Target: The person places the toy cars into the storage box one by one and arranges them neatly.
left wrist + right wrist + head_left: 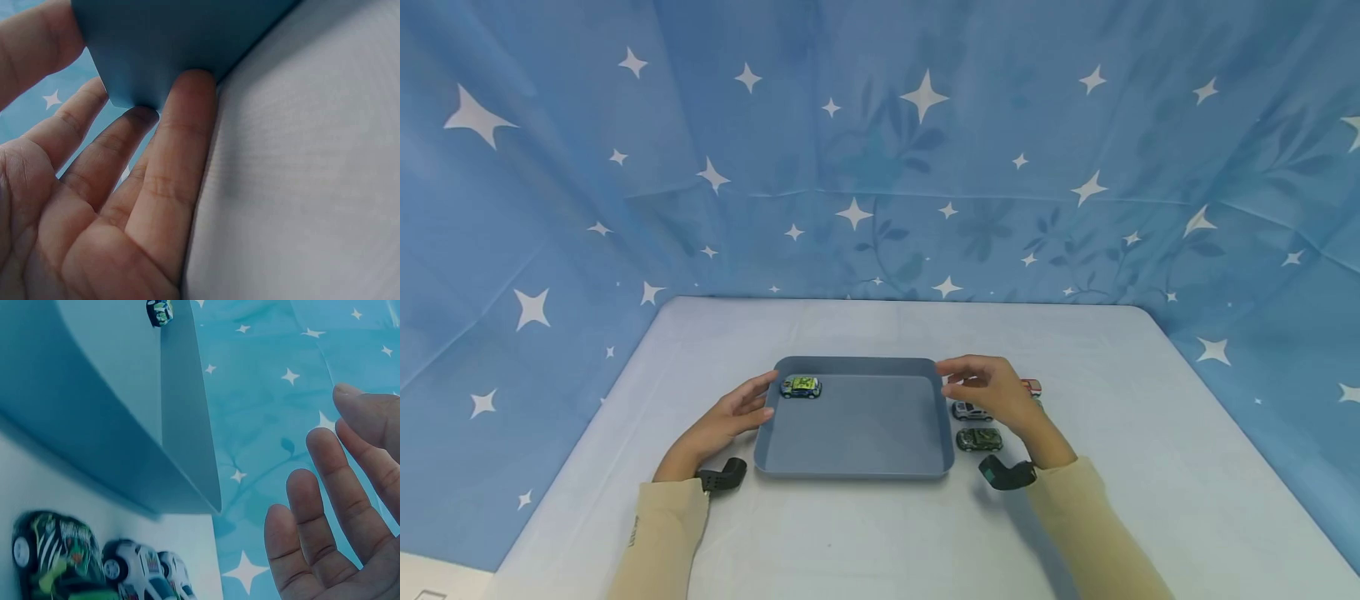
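A shallow blue-grey tray [857,429] lies between the two hands. In its far left corner sits a yellow-green and blue toy car [801,387]. My left hand [718,427] is at the tray's left side. Its nearly straight fingers [178,144] touch the outer wall in the left wrist view. My right hand [1000,396] hovers by the far right corner, fingers loosely extended, and the right wrist view shows a gap between it and the tray. Beneath and beside it stand a dark green patterned toy car [979,439], a silver toy car [972,411] and a partly hidden red toy car [1033,386].
A white-covered table [850,533] carries everything. Behind it hangs a blue curtain [880,167] with white stars. Each wrist wears a black camera band, the left band [724,475] close to the tray's near left corner.
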`<state>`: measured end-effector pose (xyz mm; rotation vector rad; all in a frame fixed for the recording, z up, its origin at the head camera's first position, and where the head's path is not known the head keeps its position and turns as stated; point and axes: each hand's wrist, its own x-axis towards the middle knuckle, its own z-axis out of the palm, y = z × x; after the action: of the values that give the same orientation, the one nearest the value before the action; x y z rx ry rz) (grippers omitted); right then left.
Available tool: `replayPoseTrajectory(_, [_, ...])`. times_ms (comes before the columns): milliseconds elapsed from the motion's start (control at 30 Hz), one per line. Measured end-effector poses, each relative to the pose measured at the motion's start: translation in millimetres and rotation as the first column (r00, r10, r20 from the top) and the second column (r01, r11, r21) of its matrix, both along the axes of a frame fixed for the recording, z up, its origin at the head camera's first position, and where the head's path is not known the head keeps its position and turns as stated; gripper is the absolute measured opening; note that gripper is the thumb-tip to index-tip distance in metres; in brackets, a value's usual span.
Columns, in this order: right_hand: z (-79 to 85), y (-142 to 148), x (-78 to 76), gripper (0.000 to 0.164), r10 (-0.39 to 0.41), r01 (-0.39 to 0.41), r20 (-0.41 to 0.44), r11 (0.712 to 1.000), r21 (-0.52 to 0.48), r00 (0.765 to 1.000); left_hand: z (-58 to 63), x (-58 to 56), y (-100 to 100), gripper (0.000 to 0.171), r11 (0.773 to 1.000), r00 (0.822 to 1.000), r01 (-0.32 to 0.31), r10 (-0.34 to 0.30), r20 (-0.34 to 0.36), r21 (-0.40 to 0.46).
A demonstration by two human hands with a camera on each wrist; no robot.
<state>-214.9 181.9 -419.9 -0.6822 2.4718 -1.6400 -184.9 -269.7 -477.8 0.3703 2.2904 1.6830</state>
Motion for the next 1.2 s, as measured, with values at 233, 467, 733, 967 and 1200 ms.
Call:
replayPoseTrajectory(233, [-0.1,10,1.5,0.033,-0.059,0.059,0.003,0.997,0.039,0.998,0.2,0.6,-2,0.074,1.000,1.000,-0.015,0.015,0.011,-0.026])
replayPoseTrajectory(467, [1.3,17,3.6,0.035,-0.075,0.074,0.020,0.996,0.040,0.997,1.5,1.4,-2,0.073,1.000,1.000,-0.007,0.007,-0.007,-0.020])
replayPoseTrajectory(733, [0.5,34,4.1,0.035,-0.086,0.085,0.018,0.996,0.037,0.996,2.0,0.5,-2,0.076,1.000,1.000,0.018,-0.017,-0.006,0.010])
replayPoseTrajectory(967, [-4.0,51,4.1,0.035,-0.129,0.128,0.004,0.988,0.090,0.992,1.2,0.1,-1,0.076,1.000,1.000,0.013,-0.013,0.003,0.008])
replayPoseTrajectory(1200, [-10.0,64,4.8,0.034,-0.163,0.163,-0.009,0.979,0.122,0.987,-0.1,-1.3,0,0.076,1.000,1.000,0.017,-0.017,0.002,0.007])
